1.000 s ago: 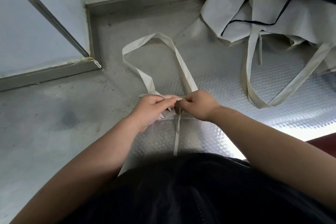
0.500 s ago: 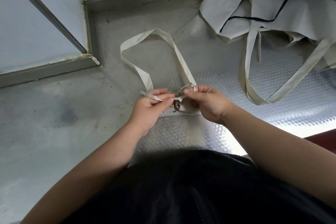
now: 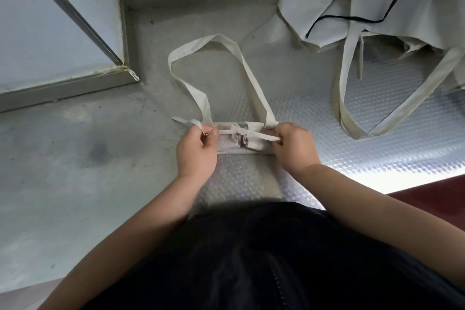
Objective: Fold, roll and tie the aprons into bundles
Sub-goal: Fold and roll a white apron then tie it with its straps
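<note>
A rolled cream apron bundle (image 3: 242, 145) lies on the metal counter (image 3: 327, 128) in front of me. Its neck strap (image 3: 214, 43) loops away from it across the counter. A thin tie strap (image 3: 241, 131) runs across the top of the roll with a crossing near the middle. My left hand (image 3: 196, 151) pinches the strap's left end at the roll's left side. My right hand (image 3: 293, 146) pinches the right end at the roll's right side. The strap is stretched between both hands.
A pile of loose cream aprons (image 3: 377, 2) with dark piping and long straps lies at the back right. A raised metal ledge (image 3: 63, 85) and wall corner stand at the back left. The counter's front edge (image 3: 402, 181) runs at right.
My hands have moved apart from the middle of the roll to its two ends, drawing the tie strap out sideways. The roll now shows between them.
</note>
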The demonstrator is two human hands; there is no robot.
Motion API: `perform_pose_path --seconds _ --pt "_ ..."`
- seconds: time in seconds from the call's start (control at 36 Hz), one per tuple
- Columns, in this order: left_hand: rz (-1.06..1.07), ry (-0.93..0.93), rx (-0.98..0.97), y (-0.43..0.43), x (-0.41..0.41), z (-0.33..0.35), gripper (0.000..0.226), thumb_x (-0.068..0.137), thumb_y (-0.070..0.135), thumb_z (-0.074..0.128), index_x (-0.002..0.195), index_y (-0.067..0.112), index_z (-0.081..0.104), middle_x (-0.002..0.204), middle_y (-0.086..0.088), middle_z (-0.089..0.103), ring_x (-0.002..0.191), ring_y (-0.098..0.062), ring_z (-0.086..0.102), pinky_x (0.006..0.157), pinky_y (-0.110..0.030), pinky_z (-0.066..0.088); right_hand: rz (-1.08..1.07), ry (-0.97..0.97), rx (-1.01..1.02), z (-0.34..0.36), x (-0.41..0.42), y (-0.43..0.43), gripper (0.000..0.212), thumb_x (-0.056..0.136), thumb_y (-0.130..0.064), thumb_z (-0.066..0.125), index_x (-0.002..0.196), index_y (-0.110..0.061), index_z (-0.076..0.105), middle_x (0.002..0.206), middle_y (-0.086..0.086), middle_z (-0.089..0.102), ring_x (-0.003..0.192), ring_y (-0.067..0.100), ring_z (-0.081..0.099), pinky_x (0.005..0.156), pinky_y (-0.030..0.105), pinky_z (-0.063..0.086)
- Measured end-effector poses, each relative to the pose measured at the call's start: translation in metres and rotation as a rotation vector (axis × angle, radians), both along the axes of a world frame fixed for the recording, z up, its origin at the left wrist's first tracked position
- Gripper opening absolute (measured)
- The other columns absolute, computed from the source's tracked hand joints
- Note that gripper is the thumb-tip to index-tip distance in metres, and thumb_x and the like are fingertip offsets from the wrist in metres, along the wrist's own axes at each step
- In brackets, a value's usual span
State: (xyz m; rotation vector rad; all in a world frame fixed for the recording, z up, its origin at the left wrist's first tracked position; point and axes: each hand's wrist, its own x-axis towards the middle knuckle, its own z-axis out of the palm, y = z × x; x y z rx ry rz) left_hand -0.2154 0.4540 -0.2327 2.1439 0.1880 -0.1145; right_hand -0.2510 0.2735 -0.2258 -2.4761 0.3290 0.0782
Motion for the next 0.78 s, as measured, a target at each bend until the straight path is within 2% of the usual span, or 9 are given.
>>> perform_pose_path --seconds 0.06,0.17,0.33,0.39,0.44,0.53,0.61,0.69,0.78 --pt "0.048 0.029 0.025 0.001 -0.002 0.0 0.009 0.091 0.016 0.058 0.089 0.01 0.063 0.077 0.001 0.059 0.069 -0.015 0.05 0.067 -0.025 0.036 -0.011 0.016 -0.028 0.001 -0.003 -0.001 0.019 0.09 -0.004 0.053 0.074 0.0 0.063 0.087 0.017 0.062 0.079 0.033 0.056 0.065 0.03 0.035" --pt "0.167 0.089 0.027 0.005 0.002 -0.002 0.008 0.091 0.017 0.059 0.086 0.012 0.063 0.079 -0.001 0.062 0.08 -0.02 0.058 0.075 -0.028 0.043 -0.067 0.07 -0.036 0.008 -0.001 -0.002 0.048 0.086 0.005 0.045 0.056 -0.027 0.025 0.079 0.007 0.045 0.072 0.021 0.04 0.059 0.023 0.019" --pt "0.221 0.133 0.016 0.008 0.006 -0.006 0.008 0.089 0.019 0.06 0.082 0.018 0.063 0.08 -0.001 0.065 0.082 -0.021 0.062 0.078 -0.03 0.048 -0.225 0.135 0.108 -0.001 -0.002 -0.006 0.045 0.094 -0.013 0.053 0.058 -0.025 0.03 0.058 -0.005 0.039 0.056 0.014 0.039 0.051 0.026 0.022" --pt "0.194 0.116 0.036 0.009 0.007 -0.005 0.008 0.089 0.021 0.061 0.083 0.017 0.063 0.078 0.001 0.064 0.08 -0.02 0.062 0.075 -0.028 0.047 -0.329 0.163 0.22 -0.002 0.0 -0.007 0.037 0.092 -0.026 0.059 0.064 -0.019 0.035 0.063 -0.003 0.043 0.058 0.013 0.044 0.051 0.025 0.033" --pt "0.2 0.097 0.043 0.009 0.005 -0.006 0.011 0.087 0.022 0.064 0.078 0.017 0.062 0.073 0.004 0.063 0.077 -0.018 0.062 0.072 -0.027 0.046 -0.482 0.179 0.398 -0.002 0.004 -0.006 0.033 0.085 -0.033 0.068 0.084 -0.012 0.042 0.078 0.0 0.051 0.069 0.022 0.058 0.064 0.039 0.053" --pt "0.257 0.066 -0.017 0.009 0.001 -0.01 0.026 0.079 0.02 0.074 0.064 0.025 0.054 0.065 0.012 0.059 0.068 -0.013 0.06 0.075 -0.03 0.049 -0.617 0.257 0.404 0.0 0.005 -0.008 0.064 0.077 -0.045 0.074 0.116 -0.008 0.038 0.103 0.006 0.054 0.093 0.032 0.063 0.081 0.045 0.054" --pt "0.285 0.07 -0.001 0.007 0.002 -0.013 0.026 0.074 0.022 0.078 0.077 0.019 0.052 0.081 0.001 0.063 0.08 -0.021 0.063 0.079 -0.032 0.049 -0.498 0.312 0.155 0.004 0.005 -0.009 0.057 0.084 -0.049 0.064 0.115 -0.006 0.043 0.102 0.006 0.058 0.097 0.029 0.059 0.076 0.035 0.045" --pt "0.321 -0.008 0.128 0.005 -0.002 -0.012 0.063 0.066 0.02 0.084 0.112 0.003 0.045 0.121 -0.021 0.044 0.108 -0.033 0.049 0.093 -0.038 0.044 -0.207 0.286 -0.145 0.006 0.004 -0.005 0.037 0.096 -0.044 0.046 0.107 -0.01 0.053 0.101 0.01 0.061 0.093 0.031 0.059 0.069 0.033 0.04" --pt "0.099 -0.268 0.318 0.006 -0.009 -0.01 0.054 0.07 0.012 0.079 0.113 -0.004 0.05 0.118 -0.026 0.043 0.108 -0.042 0.047 0.097 -0.042 0.041 0.146 0.186 -0.349 0.005 0.001 -0.003 0.027 0.1 -0.022 0.04 0.124 -0.019 0.054 0.115 0.007 0.053 0.097 0.031 0.059 0.069 0.033 0.04"
